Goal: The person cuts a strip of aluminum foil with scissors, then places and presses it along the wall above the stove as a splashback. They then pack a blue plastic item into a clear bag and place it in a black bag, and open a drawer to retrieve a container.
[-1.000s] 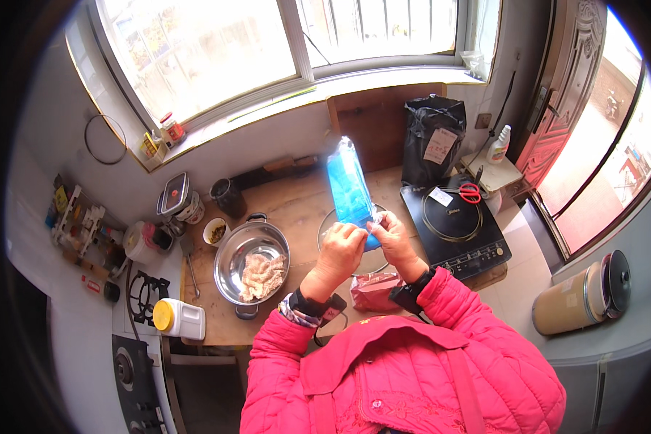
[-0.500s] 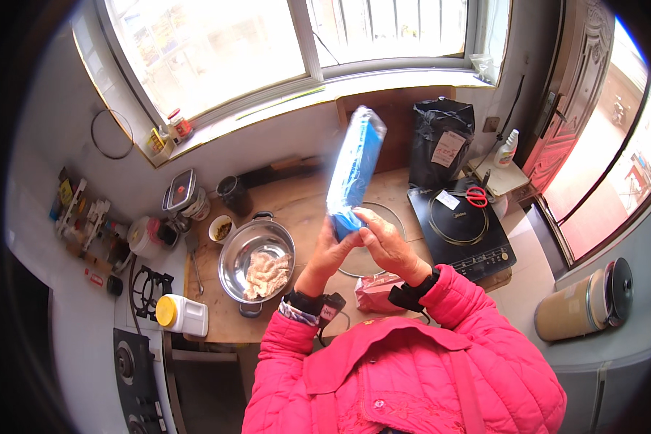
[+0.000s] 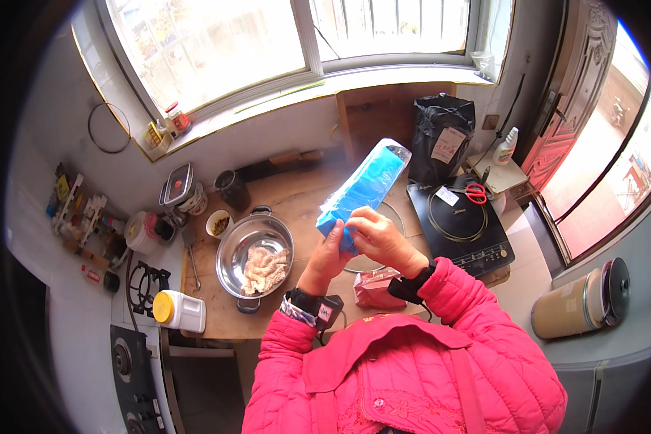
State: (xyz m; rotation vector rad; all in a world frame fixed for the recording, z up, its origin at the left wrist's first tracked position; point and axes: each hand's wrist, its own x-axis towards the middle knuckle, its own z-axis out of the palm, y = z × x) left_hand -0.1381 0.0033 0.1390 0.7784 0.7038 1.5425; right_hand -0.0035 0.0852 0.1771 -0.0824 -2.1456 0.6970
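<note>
Above the wooden table, both my hands hold a flat blue pack (image 3: 372,179) wrapped in clear, shiny plastic; its contents cannot be made out. My left hand (image 3: 325,260) grips the near end from the left, thumb up along it. The fingers of my right hand (image 3: 382,240) pinch the same end at its right edge. The pack slants up and away to the right. To the left of my hands is a two-handled steel pot (image 3: 226,257) with a pale pinkish lump that looks like raw meat (image 3: 265,270) in it. A red packet (image 3: 375,289) lies below my right hand.
Right of my hands are a black induction cooktop (image 3: 477,246) with red scissors (image 3: 476,193), and a black plastic bag (image 3: 441,130). A small bowl (image 3: 218,223), a dark jar (image 3: 231,189) and a yellow-lidded white jug (image 3: 188,311) stand left. A gas stove (image 3: 124,362) is at lower left.
The blue pack has tipped down and to the right, showing more of its broad face. My right fingers have shifted slightly along its near end.
</note>
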